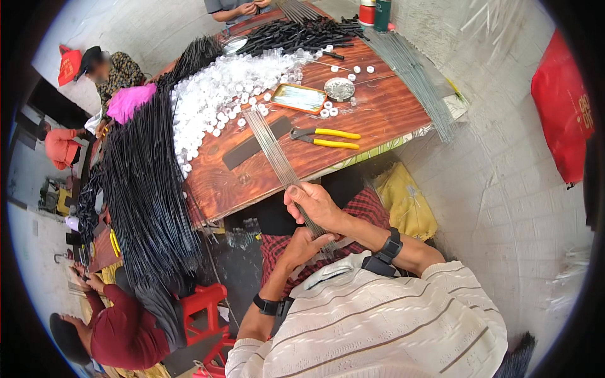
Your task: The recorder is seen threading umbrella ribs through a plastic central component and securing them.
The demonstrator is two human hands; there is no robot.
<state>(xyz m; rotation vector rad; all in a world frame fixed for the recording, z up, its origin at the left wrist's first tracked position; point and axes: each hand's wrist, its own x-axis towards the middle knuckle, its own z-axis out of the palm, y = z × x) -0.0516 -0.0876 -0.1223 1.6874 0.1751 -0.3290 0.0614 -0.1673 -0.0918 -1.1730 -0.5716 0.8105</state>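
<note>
Steel-grey and thin, one bundle of long straight metal wires (pixel 277 151) sits in the grip of both hands. The right hand (pixel 315 205) has its fingers (pixel 296 192) curled closed around the bundle just off the near edge of the worktop; the left hand (pixel 301 246) is wrapped around the lower end, close to the lap, just below the right. The bundle's long axis runs diagonally: the near end points down at the person's checked red lap, the far end lies up and to the left across the reddish-brown wooden worktop (pixel 384 113), fanning slightly.

Beside the wires lies one flat black strip (pixel 255 143), and on the other side one pair of yellow-handled pliers (pixel 324 137), handles pointing right. Farther off are one shallow orange tray (pixel 301 98) and one round metal dish (pixel 339 89). A heap of small white plastic caps (pixel 214 101), too many to count, spreads left, against a big sheaf of black rods (pixel 145 189). A second bundle of grey wires (pixel 416 75) lies along the right edge.
</note>
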